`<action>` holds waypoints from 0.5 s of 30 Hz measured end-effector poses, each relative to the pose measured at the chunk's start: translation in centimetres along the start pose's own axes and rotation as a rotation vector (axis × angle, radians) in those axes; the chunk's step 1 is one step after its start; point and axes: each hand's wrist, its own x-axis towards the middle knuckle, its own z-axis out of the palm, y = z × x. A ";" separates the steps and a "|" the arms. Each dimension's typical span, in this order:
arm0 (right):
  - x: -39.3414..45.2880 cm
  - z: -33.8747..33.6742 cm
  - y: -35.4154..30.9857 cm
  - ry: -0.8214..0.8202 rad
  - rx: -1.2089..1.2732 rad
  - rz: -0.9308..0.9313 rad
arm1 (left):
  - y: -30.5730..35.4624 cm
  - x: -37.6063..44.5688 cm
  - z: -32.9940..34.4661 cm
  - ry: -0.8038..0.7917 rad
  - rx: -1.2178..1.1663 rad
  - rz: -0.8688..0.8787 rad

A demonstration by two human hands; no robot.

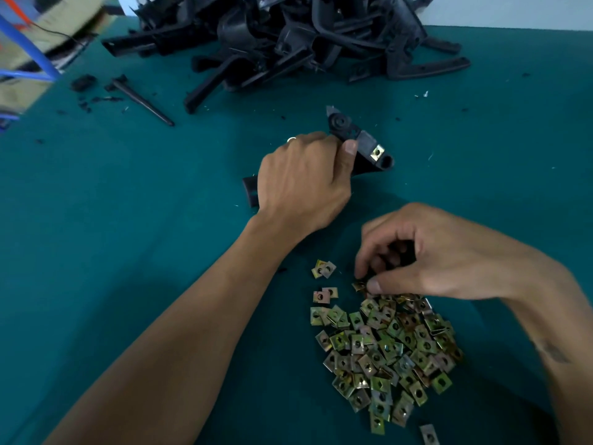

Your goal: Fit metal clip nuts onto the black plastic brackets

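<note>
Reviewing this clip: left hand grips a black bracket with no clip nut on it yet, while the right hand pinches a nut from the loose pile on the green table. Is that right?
Not quite. The head view shows the black bracket in the left hand already carries one clip nut near its end. The rest stands: the right hand pinches a nut at the edge of the loose pile on the green table.

- Both forearms bare, no sleeves in view.
- No gloves on either hand.
- Left hand [301, 184]: a pale, silver-looking ring [291, 139] on one finger; which finger can't be told.
- Right hand [426, 252]: no ring seen.
- Right forearm: small dark mark [556, 353], perhaps a tattoo, blurred.
</note>
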 end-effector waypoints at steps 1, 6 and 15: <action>0.0 0.1 -0.2 0.010 -0.029 0.009 | 0.1 0.0 0.0 -0.005 0.005 0.002; 0.2 1.2 -0.5 0.058 -0.128 -0.018 | 0.1 0.0 0.1 -0.013 0.004 0.003; 0.9 -0.3 1.3 0.421 0.413 -0.177 | -0.1 0.0 0.0 -0.096 -0.095 0.153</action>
